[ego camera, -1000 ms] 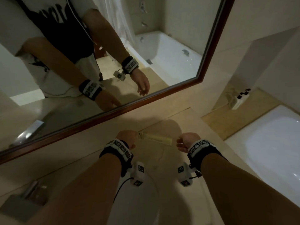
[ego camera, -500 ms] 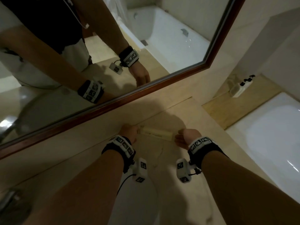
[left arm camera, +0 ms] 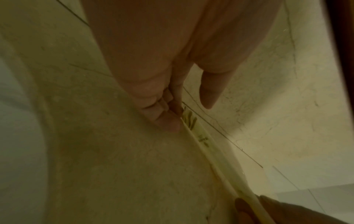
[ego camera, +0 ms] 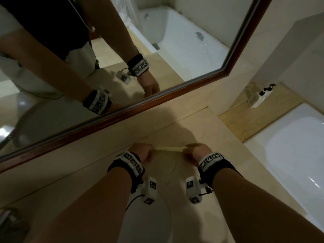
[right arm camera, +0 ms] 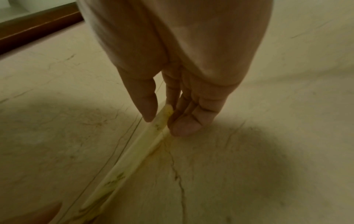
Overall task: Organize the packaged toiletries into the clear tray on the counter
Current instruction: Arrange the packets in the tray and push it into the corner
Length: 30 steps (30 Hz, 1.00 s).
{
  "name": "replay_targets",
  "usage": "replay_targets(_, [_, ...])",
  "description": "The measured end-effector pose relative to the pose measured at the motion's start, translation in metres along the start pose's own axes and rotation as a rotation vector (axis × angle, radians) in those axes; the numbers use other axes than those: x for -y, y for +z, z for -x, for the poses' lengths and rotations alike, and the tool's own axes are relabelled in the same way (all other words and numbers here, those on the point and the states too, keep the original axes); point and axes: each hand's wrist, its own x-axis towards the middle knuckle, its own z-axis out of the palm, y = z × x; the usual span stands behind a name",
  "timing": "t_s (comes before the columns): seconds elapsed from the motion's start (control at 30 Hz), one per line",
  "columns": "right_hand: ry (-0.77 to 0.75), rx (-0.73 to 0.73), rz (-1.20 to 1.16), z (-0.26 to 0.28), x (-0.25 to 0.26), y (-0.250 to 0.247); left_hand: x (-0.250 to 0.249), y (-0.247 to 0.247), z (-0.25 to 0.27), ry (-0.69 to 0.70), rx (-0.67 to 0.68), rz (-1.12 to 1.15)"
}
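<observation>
The long pale packet (ego camera: 169, 148) lay low over the table (ego camera: 98, 155), just below the mirror (ego camera: 122, 109). The left hand (ego camera: 141, 152) and right hand (ego camera: 197, 152) each pinched one end, likely to keep it level. No tray was visible.

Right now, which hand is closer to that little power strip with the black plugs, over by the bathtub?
The right hand. It holds the right end of the long thin packet, on the side toward the power strip. The left hand holds the packet's other end, farther away.
</observation>
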Motion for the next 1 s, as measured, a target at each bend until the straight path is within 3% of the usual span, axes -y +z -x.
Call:
replay_targets(0.17, [-0.012,0.028,-0.008,0.018,0.006,0.003,-0.001,-0.011,0.03,0.007,0.06,0.105])
replay_targets(0.4, [-0.164,0.113,-0.094,0.078,0.029,0.019,-0.017,-0.041,0.097,0.091,0.02,0.23])
replay_targets(0.6, [-0.259,0.259,-0.096,0.144,0.049,0.041,-0.023,-0.098,0.169,0.23,-0.034,0.279])
replay_targets(0.8, [-0.334,0.4,-0.003,0.215,0.06,0.095,-0.006,-0.178,0.241,0.316,-0.149,0.374])
replay_targets(1.0, [-0.421,0.607,0.057,0.291,0.05,0.181,0.039,-0.263,0.315,0.334,-0.312,0.547])
